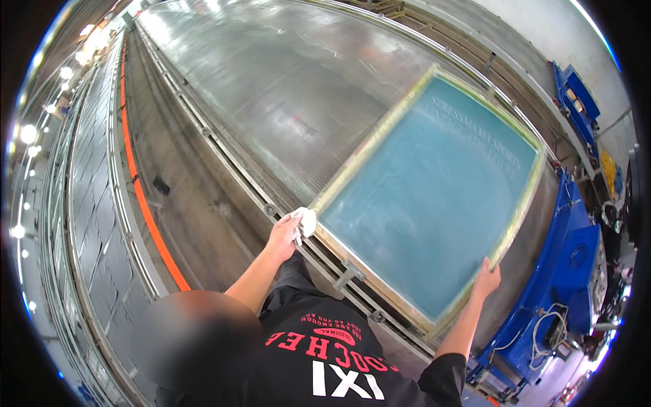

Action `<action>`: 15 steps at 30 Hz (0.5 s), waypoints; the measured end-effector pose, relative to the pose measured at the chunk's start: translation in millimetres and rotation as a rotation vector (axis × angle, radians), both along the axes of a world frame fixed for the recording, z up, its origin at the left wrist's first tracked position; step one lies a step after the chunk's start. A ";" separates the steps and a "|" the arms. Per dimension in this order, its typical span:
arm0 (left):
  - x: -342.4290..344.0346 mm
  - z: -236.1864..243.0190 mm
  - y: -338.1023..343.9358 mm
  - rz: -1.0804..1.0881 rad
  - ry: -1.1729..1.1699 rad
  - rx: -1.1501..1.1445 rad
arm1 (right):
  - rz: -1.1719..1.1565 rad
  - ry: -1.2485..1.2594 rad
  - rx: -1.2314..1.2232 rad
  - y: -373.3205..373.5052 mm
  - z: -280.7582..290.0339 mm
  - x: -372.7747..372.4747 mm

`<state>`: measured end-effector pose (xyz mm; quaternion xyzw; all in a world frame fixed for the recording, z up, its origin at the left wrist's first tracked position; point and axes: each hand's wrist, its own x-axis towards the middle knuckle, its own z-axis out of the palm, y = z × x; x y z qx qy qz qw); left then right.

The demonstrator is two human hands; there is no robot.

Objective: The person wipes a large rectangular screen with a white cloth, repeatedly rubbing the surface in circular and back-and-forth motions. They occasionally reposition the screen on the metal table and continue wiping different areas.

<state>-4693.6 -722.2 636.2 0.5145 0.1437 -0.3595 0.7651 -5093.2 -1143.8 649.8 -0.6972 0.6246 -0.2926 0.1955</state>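
A large screen printing frame (434, 183) with a teal mesh and a yellowish taped border lies over the long grey table (271, 88). My left hand (283, 232) is closed around a crumpled white cloth (306, 222), held right beside the frame's near left corner. Whether the cloth touches the corner I cannot tell. On the frame's right edge, toward the near end, my right hand (487, 277) grips the border, its fingers partly hidden by the hand itself. Faint pale lettering shows in the far part of the mesh.
A metal rail (230, 157) with bolts and a clamp runs along the table's near side. To the left lie a floor aisle with an orange strip (146, 203) and another long table (95, 224). Blue machinery (542, 298) with loose cables stands at the right.
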 end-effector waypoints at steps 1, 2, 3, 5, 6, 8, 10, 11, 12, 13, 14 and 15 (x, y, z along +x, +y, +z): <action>21.4 -3.4 5.0 0.013 -0.033 -0.046 | -0.014 -0.024 0.004 8.4 -6.0 28.0; 43.3 -9.7 10.5 -0.034 -0.070 -0.071 | -0.043 -0.047 -0.001 14.6 -13.0 52.8; 66.4 -17.1 15.0 -0.100 -0.103 -0.102 | -0.049 -0.111 0.007 19.6 -26.2 74.9; 100.1 -6.9 20.0 -0.131 -0.125 -0.169 | -0.110 -0.147 -0.017 38.1 -46.6 118.9; 123.4 -11.1 37.6 -0.156 -0.151 -0.187 | -0.115 -0.174 0.028 50.7 -54.9 147.7; 171.7 -17.8 68.8 -0.192 -0.185 -0.147 | -0.161 -0.065 0.061 70.2 -66.1 198.4; 205.6 -5.9 77.4 -0.214 -0.221 -0.090 | -0.178 -0.003 0.022 73.4 -81.0 216.1; 215.7 4.3 78.8 -0.224 -0.245 -0.078 | -0.177 -0.037 0.030 76.6 -77.5 227.4; 221.0 11.3 78.2 -0.241 -0.243 -0.043 | -0.194 -0.056 0.036 80.6 -80.7 227.2; 223.4 15.9 76.6 -0.254 -0.240 -0.007 | -0.204 -0.073 0.042 83.6 -82.5 223.7; 231.6 20.1 72.2 -0.265 -0.251 0.028 | -0.214 -0.102 0.046 85.0 -84.0 224.5; 248.7 19.2 75.6 -0.286 -0.280 0.058 | -0.232 -0.107 0.065 92.2 -82.0 237.7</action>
